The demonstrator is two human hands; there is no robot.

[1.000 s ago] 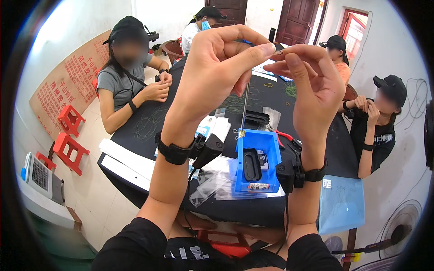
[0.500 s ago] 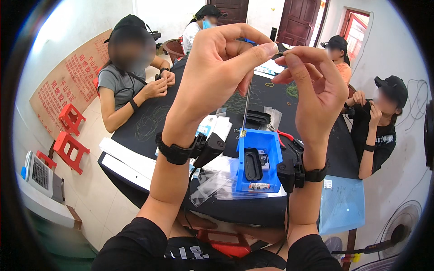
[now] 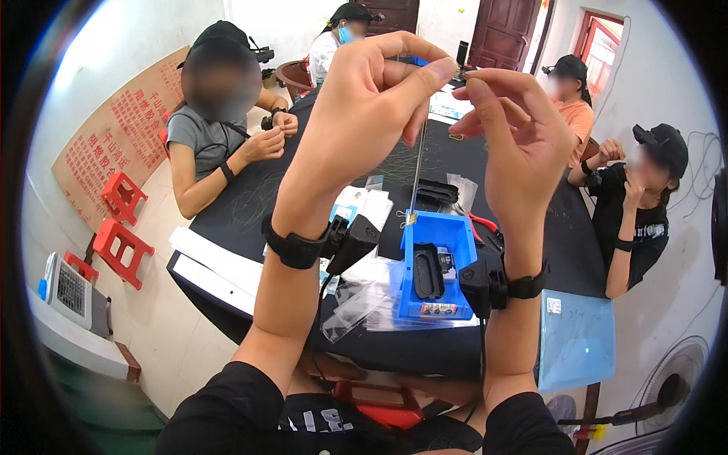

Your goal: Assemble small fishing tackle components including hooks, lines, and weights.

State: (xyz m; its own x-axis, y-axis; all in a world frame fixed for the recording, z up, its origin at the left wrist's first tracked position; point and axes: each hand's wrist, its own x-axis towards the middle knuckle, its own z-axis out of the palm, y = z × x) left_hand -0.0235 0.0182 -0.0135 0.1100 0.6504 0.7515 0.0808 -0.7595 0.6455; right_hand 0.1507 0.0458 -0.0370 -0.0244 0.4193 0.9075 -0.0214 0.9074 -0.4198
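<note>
Slender metal rod [image 3: 417, 171], rising by the blue bin's [image 3: 447, 228] far left corner, upper end hidden at left hand [image 3: 371, 106], right hand [image 3: 528, 140] just beside, both thumb-and-forefinger grips nearly closed, contents impossible to tell.

red stools [image 3: 110, 233], left | seemingly an air cooler [image 3: 70, 288], lower left | brown door [image 3: 502, 34], back | fan [image 3: 671, 389], lower right

The slim rod [image 3: 418, 171] is shiny metal, the blue bin [image 3: 449, 229] smooth plastic. The black tablecloth [image 3: 569, 254] looks matt, the folder [image 3: 576, 345] glossy plastic.
</note>
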